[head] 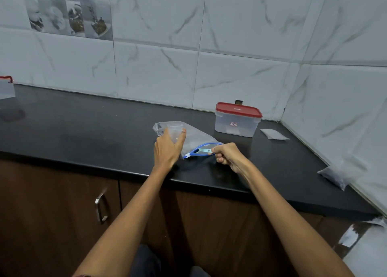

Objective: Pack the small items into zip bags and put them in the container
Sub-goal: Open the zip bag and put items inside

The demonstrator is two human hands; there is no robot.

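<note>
A clear zip bag (194,137) with a blue zip edge lies on the black counter (83,128). My left hand (167,149) grips a small clear plastic cup (175,133) over the bag's far end. My right hand (226,156) pinches the bag's blue zip mouth, which gapes open toward me. A clear container (237,121) with a red lid, closed, stands behind and to the right of the bag, near the tiled wall.
A flat clear bag (274,134) lies right of the container. Another filled bag (335,177) rests by the right wall. A paper bag with a red handle (6,88) stands at the far left. Cabinet doors with a metal handle (101,207) are below the counter.
</note>
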